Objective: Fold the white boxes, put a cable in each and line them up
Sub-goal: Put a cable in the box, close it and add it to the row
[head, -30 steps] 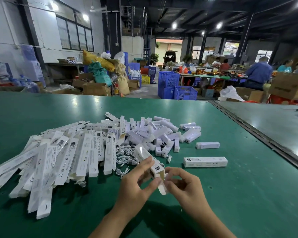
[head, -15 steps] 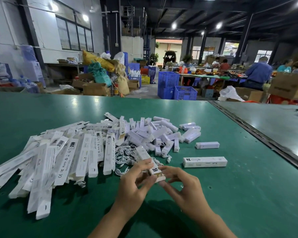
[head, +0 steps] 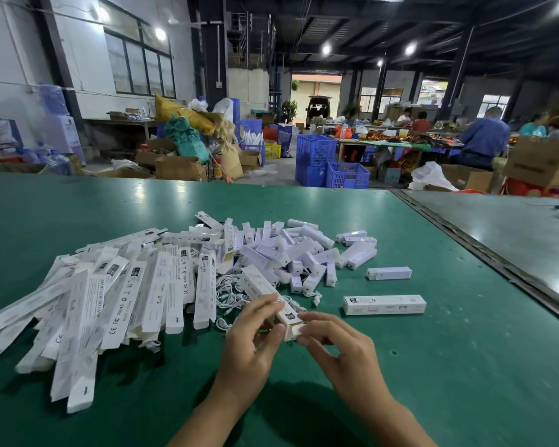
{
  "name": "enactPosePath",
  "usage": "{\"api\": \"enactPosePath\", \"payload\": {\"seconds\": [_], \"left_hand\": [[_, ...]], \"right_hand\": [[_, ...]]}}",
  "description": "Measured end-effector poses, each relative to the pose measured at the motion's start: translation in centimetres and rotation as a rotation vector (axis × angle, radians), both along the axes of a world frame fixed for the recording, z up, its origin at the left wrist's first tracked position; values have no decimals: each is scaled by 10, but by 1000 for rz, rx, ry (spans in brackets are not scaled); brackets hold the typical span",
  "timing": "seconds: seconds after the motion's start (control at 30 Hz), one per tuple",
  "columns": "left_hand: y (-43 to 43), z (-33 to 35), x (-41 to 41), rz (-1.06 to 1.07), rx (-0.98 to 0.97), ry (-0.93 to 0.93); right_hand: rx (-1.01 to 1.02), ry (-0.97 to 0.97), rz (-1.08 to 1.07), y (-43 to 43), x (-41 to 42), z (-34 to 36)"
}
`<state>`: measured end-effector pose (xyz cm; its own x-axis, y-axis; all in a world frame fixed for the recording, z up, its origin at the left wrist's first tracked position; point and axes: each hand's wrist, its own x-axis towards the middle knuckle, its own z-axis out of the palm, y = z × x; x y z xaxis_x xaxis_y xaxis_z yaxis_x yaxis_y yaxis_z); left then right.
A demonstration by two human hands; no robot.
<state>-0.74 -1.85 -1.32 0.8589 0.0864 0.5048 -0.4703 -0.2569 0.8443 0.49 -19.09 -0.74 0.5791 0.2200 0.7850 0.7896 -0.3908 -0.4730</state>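
Note:
My left hand [head: 252,343] grips a long white box [head: 261,290] near its close end, the box slanting away to the upper left over the table. My right hand [head: 334,346] pinches the end flap of that same box with its fingertips. A heap of flat unfolded white boxes [head: 117,295] lies to the left. White cables [head: 231,293] lie tangled behind my hands. One folded white box [head: 384,304] lies on its side to the right of my hands.
Everything rests on a green table [head: 433,382]. A pile of small white boxes [head: 300,250] sits behind the cables, with one [head: 388,273] lying apart to the right. A grey table [head: 513,233] adjoins on the right. Blue crates and people at work are far behind.
The end flap hung open below the box a second ago; my right hand has pushed it against the box end. Both hands stayed in about the same place.

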Motion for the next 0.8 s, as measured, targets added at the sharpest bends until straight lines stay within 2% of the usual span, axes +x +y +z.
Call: {"api": "enactPosePath", "payload": {"seconds": [0.47, 0.6, 0.8], "left_hand": [[0, 5, -4, -79, 40, -22], [1, 4, -4, -76, 95, -4], [-1, 5, -3, -117, 36, 12]], "right_hand": [[18, 56, 21, -3, -1, 0], [47, 96, 58, -3, -3, 0], [140, 239, 79, 2, -6, 0]]}}
